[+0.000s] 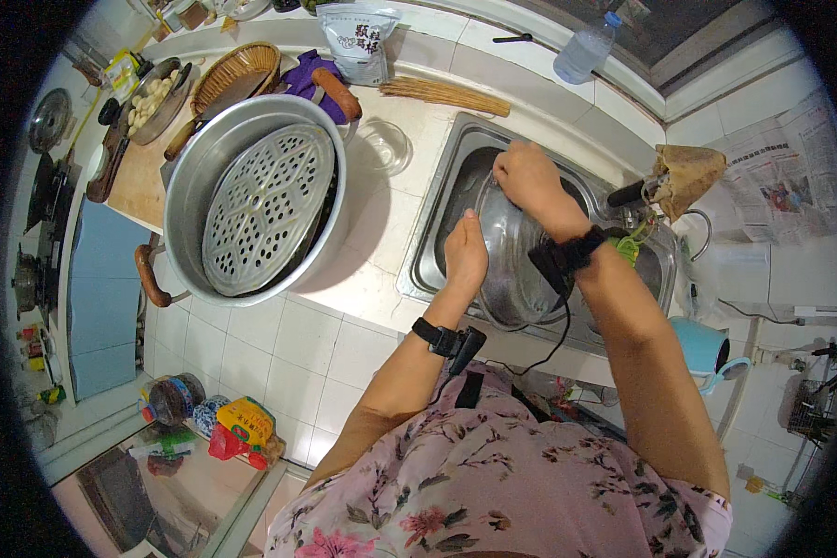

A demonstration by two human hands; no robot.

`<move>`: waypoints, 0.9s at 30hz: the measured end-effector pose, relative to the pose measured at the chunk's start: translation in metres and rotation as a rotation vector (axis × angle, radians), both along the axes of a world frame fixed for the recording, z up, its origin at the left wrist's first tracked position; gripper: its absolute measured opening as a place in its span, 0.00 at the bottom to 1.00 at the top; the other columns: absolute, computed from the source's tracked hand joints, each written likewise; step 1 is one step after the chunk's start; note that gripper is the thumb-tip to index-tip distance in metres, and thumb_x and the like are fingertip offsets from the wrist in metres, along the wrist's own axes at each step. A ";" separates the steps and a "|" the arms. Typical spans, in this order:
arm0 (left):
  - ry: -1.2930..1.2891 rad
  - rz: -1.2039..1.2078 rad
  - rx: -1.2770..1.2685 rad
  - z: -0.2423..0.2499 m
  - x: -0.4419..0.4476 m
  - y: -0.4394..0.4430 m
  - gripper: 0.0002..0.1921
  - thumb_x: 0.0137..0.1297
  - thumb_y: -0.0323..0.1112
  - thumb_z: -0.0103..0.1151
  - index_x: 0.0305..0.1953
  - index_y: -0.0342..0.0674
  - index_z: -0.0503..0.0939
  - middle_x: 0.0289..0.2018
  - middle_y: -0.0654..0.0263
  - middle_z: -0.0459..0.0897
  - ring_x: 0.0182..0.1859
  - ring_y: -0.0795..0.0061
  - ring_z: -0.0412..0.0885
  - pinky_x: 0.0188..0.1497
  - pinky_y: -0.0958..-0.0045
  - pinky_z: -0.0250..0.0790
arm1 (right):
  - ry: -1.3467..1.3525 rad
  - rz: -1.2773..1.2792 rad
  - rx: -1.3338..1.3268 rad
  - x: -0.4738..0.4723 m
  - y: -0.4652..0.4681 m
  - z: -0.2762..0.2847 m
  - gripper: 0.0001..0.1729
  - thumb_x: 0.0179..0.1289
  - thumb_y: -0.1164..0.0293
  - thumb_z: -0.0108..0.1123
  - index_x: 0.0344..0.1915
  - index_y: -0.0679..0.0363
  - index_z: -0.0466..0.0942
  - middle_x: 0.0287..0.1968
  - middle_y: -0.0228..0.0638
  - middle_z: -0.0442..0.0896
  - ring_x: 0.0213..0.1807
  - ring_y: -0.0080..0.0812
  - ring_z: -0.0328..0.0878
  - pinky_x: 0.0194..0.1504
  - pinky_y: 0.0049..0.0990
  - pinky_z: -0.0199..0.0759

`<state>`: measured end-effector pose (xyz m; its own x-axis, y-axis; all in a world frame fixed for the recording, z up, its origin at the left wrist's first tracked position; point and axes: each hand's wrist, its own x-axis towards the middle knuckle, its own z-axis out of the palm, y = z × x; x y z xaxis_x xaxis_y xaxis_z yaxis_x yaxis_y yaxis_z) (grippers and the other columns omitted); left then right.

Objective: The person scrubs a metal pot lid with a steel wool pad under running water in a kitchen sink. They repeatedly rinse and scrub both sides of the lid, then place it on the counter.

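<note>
A large round pot lid (pixel 516 268), shiny and apparently glass with a metal rim, is tilted over the stainless steel sink (pixel 429 234). My left hand (pixel 466 252) holds its left edge, thumb pointing up and the other fingers mostly hidden. Curled at the lid's far rim is my right hand (pixel 529 178); whether it grips the rim or something small cannot be seen. Both wrists wear black straps with small devices, and a cable hangs across the lid. Left of the sink stands a big aluminium pot (pixel 181 209) with a perforated steamer plate (pixel 268 209) tilted inside.
A clear glass bowl (pixel 387 148) and a bundle of thin sticks (pixel 446 96) lie left of and behind the sink. Further left are a wicker basket (pixel 240 73) and a cutting board (pixel 137 183). A paper-wrapped item (pixel 690 178) stands by the faucet; a blue pitcher (pixel 697 349) is right.
</note>
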<state>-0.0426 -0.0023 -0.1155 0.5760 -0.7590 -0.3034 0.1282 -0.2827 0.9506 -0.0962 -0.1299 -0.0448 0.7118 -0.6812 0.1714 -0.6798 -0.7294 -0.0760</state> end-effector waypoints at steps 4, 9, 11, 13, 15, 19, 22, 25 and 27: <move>-0.141 0.055 -0.081 0.000 0.002 0.002 0.27 0.78 0.49 0.35 0.33 0.29 0.75 0.30 0.43 0.78 0.35 0.49 0.75 0.41 0.56 0.64 | 0.048 0.312 0.112 -0.003 0.007 -0.010 0.10 0.55 0.68 0.57 0.25 0.61 0.82 0.33 0.45 0.80 0.38 0.52 0.76 0.41 0.46 0.73; -0.109 0.002 -0.073 0.004 0.001 0.002 0.26 0.78 0.47 0.35 0.33 0.29 0.74 0.29 0.44 0.77 0.33 0.50 0.75 0.40 0.57 0.65 | 0.088 0.037 -0.002 -0.005 -0.004 -0.007 0.10 0.56 0.68 0.57 0.27 0.63 0.82 0.34 0.46 0.82 0.36 0.53 0.79 0.38 0.46 0.76; -0.121 0.009 -0.087 0.003 0.000 0.002 0.26 0.78 0.46 0.35 0.33 0.29 0.75 0.30 0.43 0.78 0.34 0.47 0.76 0.41 0.55 0.65 | 0.004 -0.006 -0.018 -0.005 -0.010 -0.004 0.12 0.58 0.69 0.56 0.30 0.65 0.83 0.36 0.46 0.83 0.36 0.51 0.82 0.37 0.45 0.79; -0.156 0.005 -0.079 0.002 -0.001 0.004 0.26 0.78 0.46 0.35 0.35 0.29 0.75 0.30 0.43 0.79 0.35 0.47 0.76 0.41 0.55 0.66 | 0.049 0.110 0.109 -0.006 -0.006 0.000 0.10 0.57 0.67 0.58 0.27 0.61 0.82 0.34 0.46 0.82 0.38 0.52 0.79 0.40 0.46 0.75; -0.181 0.020 -0.112 0.000 -0.002 0.005 0.25 0.78 0.47 0.35 0.38 0.29 0.77 0.33 0.41 0.80 0.38 0.44 0.78 0.43 0.54 0.66 | 0.084 0.336 0.158 -0.006 -0.002 0.003 0.10 0.57 0.67 0.58 0.27 0.61 0.82 0.35 0.47 0.82 0.37 0.53 0.79 0.40 0.46 0.75; -0.186 -0.002 -0.089 -0.001 -0.005 0.009 0.25 0.78 0.46 0.35 0.39 0.30 0.77 0.36 0.40 0.80 0.41 0.40 0.78 0.45 0.53 0.67 | 0.056 -0.166 0.082 -0.006 -0.017 0.002 0.09 0.55 0.67 0.60 0.25 0.60 0.82 0.33 0.46 0.82 0.39 0.52 0.79 0.41 0.46 0.74; -0.216 0.012 -0.123 0.000 -0.003 0.010 0.24 0.78 0.45 0.35 0.38 0.30 0.77 0.34 0.40 0.80 0.38 0.41 0.77 0.43 0.52 0.66 | 0.107 0.193 0.156 -0.008 -0.011 0.001 0.09 0.55 0.67 0.60 0.25 0.61 0.81 0.31 0.45 0.81 0.40 0.50 0.78 0.41 0.46 0.73; -0.190 -0.012 -0.074 0.001 -0.001 0.013 0.24 0.78 0.45 0.35 0.37 0.29 0.76 0.32 0.40 0.79 0.37 0.41 0.76 0.41 0.52 0.65 | 0.085 0.211 0.190 -0.012 -0.022 -0.004 0.09 0.56 0.67 0.58 0.27 0.59 0.81 0.32 0.44 0.82 0.39 0.49 0.79 0.42 0.44 0.73; -0.167 -0.021 -0.109 0.000 -0.003 0.015 0.24 0.78 0.45 0.36 0.36 0.29 0.75 0.32 0.41 0.78 0.35 0.43 0.75 0.41 0.53 0.65 | 0.048 0.027 0.100 -0.015 -0.040 -0.005 0.12 0.56 0.65 0.56 0.28 0.61 0.83 0.34 0.46 0.84 0.39 0.50 0.80 0.43 0.45 0.75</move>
